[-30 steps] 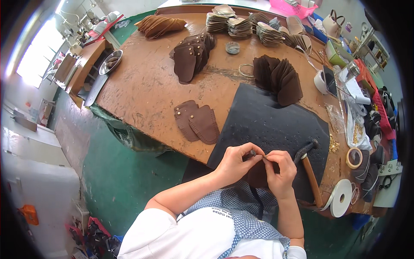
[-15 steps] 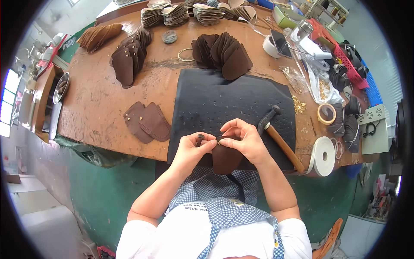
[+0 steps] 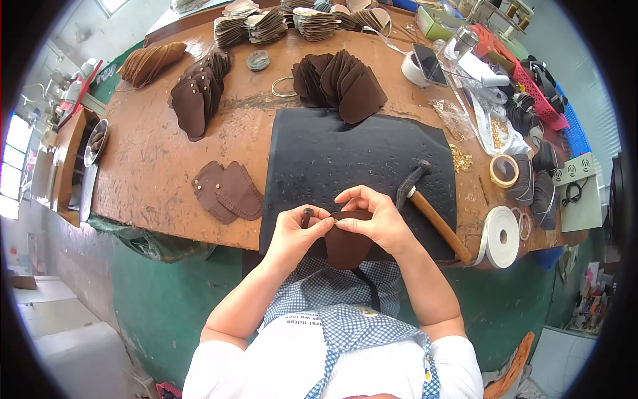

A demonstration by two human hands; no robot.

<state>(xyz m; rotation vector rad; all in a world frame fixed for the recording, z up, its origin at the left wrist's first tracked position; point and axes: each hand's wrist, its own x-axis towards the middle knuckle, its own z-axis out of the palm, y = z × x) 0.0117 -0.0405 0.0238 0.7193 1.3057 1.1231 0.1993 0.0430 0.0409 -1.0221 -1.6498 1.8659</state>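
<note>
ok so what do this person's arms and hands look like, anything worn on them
Both forearms are bare below loose white short sleeves. The left grip and right grip are ungloved and unadorned, as far as I can see. A blue-and-white checked apron covers part of the white top.

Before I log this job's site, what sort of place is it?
Probably a leatherwork workshop: stacked dark-brown leather-like pieces, a hammer on a black mat, and small gold-coloured bits.
</note>
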